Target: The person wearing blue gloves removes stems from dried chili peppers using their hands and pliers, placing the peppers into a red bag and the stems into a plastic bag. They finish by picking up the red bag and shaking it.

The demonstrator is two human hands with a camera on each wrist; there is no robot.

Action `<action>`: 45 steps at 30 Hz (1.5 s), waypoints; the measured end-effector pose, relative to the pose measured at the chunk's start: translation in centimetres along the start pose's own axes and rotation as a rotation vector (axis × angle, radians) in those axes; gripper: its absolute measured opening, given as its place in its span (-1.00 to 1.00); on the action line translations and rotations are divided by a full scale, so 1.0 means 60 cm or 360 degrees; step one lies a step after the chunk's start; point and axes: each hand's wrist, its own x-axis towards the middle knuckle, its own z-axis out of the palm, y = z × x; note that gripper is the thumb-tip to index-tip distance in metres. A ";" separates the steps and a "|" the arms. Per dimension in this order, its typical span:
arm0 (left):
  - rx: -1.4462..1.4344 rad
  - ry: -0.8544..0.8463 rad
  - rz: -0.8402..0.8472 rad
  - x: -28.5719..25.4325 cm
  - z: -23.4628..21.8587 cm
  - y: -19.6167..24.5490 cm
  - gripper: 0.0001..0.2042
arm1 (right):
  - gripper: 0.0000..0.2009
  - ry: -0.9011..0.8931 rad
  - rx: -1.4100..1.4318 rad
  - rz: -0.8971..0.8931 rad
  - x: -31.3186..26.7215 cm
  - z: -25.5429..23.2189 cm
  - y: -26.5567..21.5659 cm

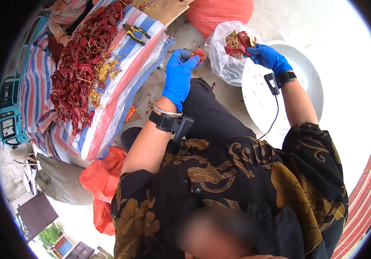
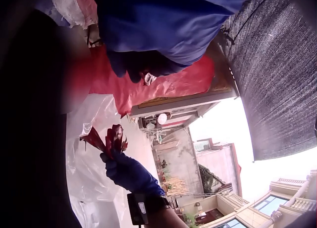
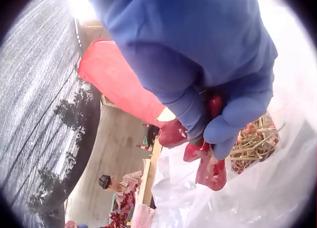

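In the head view the left hand (image 1: 179,75), in a blue glove, pinches a crumpled red dried chili (image 1: 198,55). The gloved right hand (image 1: 268,58) grips red chili pieces (image 1: 240,44) over a clear plastic bag (image 1: 220,58). Inside that bag, stems and bits (image 3: 257,144) show in the right wrist view, below the right fingers. The right hand (image 2: 130,172) and its chilies (image 2: 115,138) also appear in the left wrist view, apart from the left hand (image 2: 153,40).
A pile of red chilies (image 1: 82,64) lies on a striped sheet (image 1: 116,103) at the left, with yellow-black pliers (image 1: 136,34). Beyond the bag stands a red sack (image 1: 220,13); a wide metal basin (image 1: 308,82) is at the right. Another person's hand (image 1: 64,40) is beside the pile.
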 end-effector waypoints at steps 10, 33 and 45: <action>-0.0442 -0.0137 -0.0513 0.015 0.030 -0.026 -0.65 | -0.82 -0.0387 0.0710 -0.0008 -0.050 0.067 -0.021; -0.0442 -0.0194 -0.0359 0.053 0.105 -0.059 -0.70 | -0.69 -0.0715 0.0280 -0.0116 -0.077 0.144 -0.029; -0.0466 -0.0103 -0.0375 0.070 0.112 -0.072 -0.70 | -0.76 -0.0267 0.0407 -0.0136 -0.046 0.102 -0.016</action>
